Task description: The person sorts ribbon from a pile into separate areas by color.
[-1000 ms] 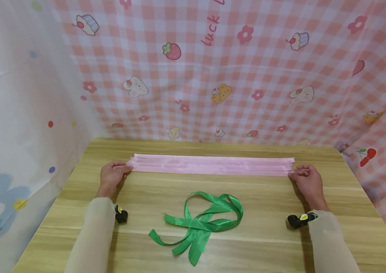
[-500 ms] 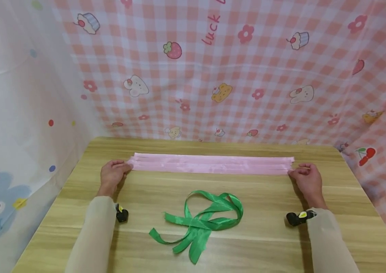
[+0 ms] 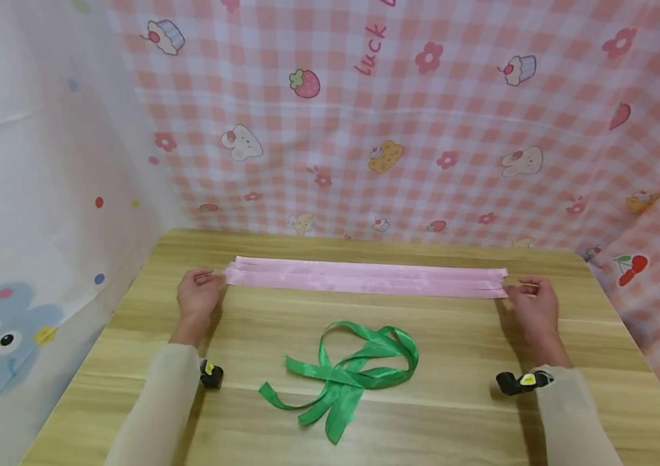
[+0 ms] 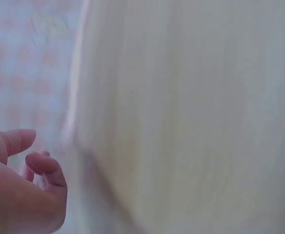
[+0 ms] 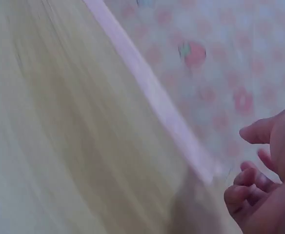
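Note:
Pink ribbon strips (image 3: 364, 277) lie flat, side by side, across the far part of the table. My left hand (image 3: 197, 303) is at their left end, and in the left wrist view that hand (image 4: 30, 195) has its thumb apart from loosely bent fingers, with nothing between them. At the right end is my right hand (image 3: 538, 314). The right wrist view has this hand (image 5: 269, 175) just off the pink ribbon's end (image 5: 198, 158), thumb apart and fingers relaxed. A loosely looped green ribbon (image 3: 344, 404) lies nearer to me, between my forearms.
The wood-grain table (image 3: 434, 427) ends at the back against a pink checked cloth (image 3: 341, 116) with cartoon prints. A white printed cloth (image 3: 32, 168) hangs on the left. Small black cameras are strapped at both wrists.
Both hands have let go of the pink ribbon's ends and lifted slightly away from them. The ribbons lie as before; the head view has shifted a little.

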`<state>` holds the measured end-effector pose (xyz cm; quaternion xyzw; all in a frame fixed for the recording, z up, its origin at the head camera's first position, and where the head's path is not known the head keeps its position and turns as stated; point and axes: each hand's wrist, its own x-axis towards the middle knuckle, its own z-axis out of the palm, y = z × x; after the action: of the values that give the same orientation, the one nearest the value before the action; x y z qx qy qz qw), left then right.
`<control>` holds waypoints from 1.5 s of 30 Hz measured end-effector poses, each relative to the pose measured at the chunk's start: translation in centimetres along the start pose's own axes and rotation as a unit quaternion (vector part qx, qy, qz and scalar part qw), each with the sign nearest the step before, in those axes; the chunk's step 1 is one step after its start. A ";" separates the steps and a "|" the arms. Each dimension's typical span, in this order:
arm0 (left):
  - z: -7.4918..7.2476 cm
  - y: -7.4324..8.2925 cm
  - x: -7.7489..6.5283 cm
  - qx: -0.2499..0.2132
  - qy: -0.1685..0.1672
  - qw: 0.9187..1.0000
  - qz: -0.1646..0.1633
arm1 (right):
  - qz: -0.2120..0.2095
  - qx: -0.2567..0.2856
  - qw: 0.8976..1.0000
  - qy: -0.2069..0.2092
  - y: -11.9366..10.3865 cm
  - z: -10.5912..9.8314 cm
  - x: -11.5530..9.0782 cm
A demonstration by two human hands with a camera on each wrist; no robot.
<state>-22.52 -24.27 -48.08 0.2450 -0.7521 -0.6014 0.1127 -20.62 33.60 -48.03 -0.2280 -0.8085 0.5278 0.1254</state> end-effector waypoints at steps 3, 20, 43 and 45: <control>1.2 0.9 -1.5 0.003 -0.068 0.997 0.043 | -0.095 -0.029 0.994 -0.048 -1.5 0.9 -1.4; 9.0 2.4 -11.4 0.174 -0.442 0.866 0.155 | -0.280 -0.066 0.829 -0.479 -6.9 14.3 -9.7; 6.6 5.5 -12.7 0.018 -0.590 0.802 0.093 | -0.264 0.077 0.773 -0.572 -8.9 10.6 -12.5; 6.1 6.1 -12.7 0.010 -0.606 0.790 0.089 | -0.250 0.130 0.758 -0.589 -9.5 9.5 -12.6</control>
<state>-15.87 -11.76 -42.19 -0.2368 -0.6902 -0.6064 -0.3159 -16.24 16.51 -42.87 0.3566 -0.6749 0.6077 -0.2194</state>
